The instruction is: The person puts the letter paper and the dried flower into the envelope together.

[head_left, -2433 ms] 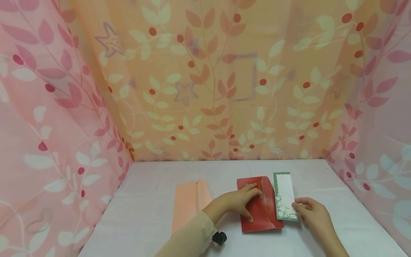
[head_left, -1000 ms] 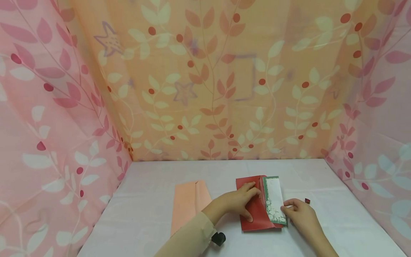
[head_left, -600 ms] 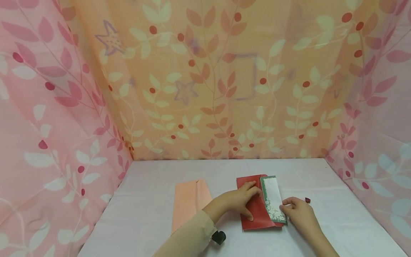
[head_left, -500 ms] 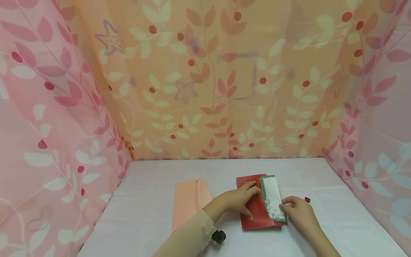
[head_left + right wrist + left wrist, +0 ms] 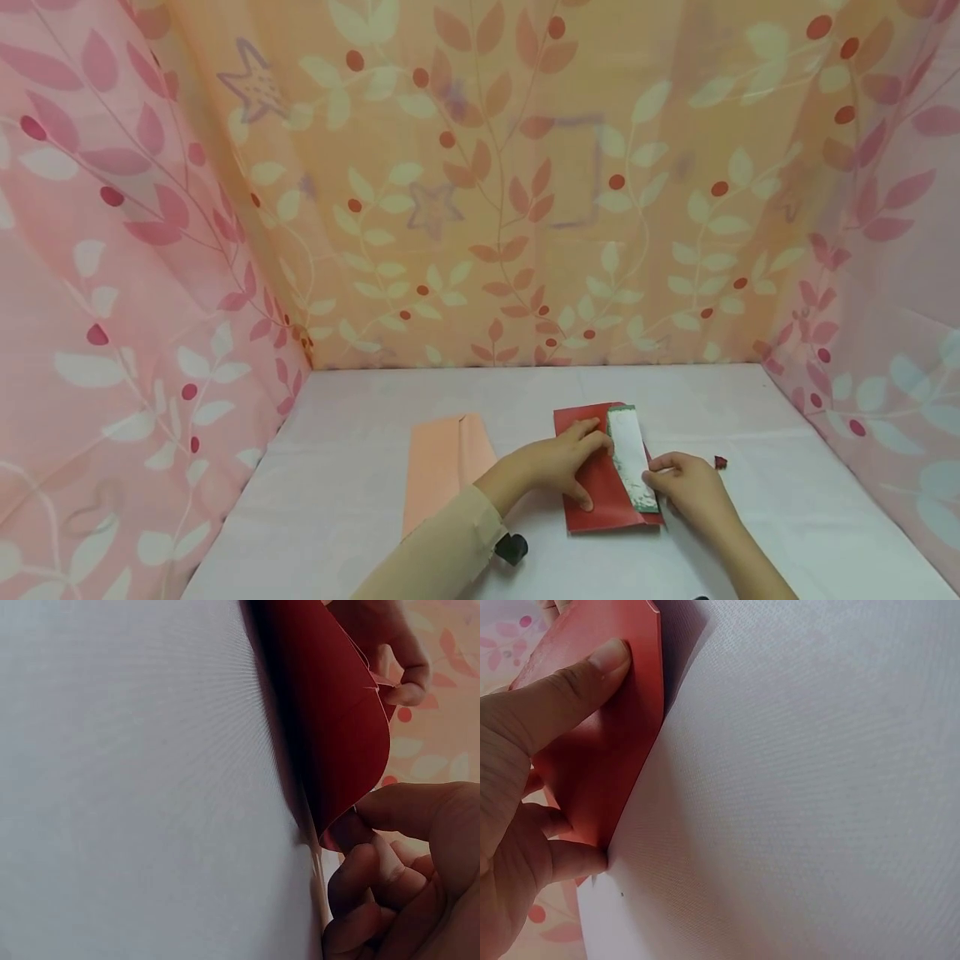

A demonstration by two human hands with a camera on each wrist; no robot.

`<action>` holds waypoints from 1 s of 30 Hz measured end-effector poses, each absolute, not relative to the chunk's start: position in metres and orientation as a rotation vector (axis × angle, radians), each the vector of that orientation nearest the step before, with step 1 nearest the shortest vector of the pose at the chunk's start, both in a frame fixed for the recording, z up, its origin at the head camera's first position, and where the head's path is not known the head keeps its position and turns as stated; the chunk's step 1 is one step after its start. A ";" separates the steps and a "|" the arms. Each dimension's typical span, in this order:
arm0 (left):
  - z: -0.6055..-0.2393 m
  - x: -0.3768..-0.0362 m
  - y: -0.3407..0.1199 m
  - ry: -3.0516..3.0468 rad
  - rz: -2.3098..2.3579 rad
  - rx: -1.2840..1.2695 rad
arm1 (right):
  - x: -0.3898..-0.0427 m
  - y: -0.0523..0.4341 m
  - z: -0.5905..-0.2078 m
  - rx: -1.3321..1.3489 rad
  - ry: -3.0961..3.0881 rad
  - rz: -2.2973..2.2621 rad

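Since a couple of seconds back, the green-bordered card (image 5: 628, 457) has slid left from beside the red envelope (image 5: 596, 492) to lying over its right part, partly tucked under the open flap by the look of it. Nearest the front edge of the desk (image 5: 360, 500), a beige sleeve (image 5: 442, 554) leads to the left hand (image 5: 558, 471), which pins the envelope flat, fingers spread, thumb pressed on the paper in the wrist view. The right hand (image 5: 686, 487) pinches the card's lower right edge between thumb and fingers. That envelope sits right of the desk's middle, toward the front. Left of it lies a peach envelope (image 5: 442, 467). Just beyond the right hand there's a tiny dark red scrap (image 5: 721, 461). Leaf-print curtains (image 5: 480, 192) close off the back edge.
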State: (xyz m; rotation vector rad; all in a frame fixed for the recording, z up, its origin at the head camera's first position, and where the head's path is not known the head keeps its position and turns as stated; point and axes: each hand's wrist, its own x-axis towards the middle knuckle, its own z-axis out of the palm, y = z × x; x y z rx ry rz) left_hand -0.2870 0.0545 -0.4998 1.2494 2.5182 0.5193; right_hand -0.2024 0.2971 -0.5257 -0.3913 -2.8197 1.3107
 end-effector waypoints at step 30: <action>-0.493 -0.288 0.052 2.450 0.539 1.291 | -0.213 0.313 -0.510 0.147 -2.887 1.524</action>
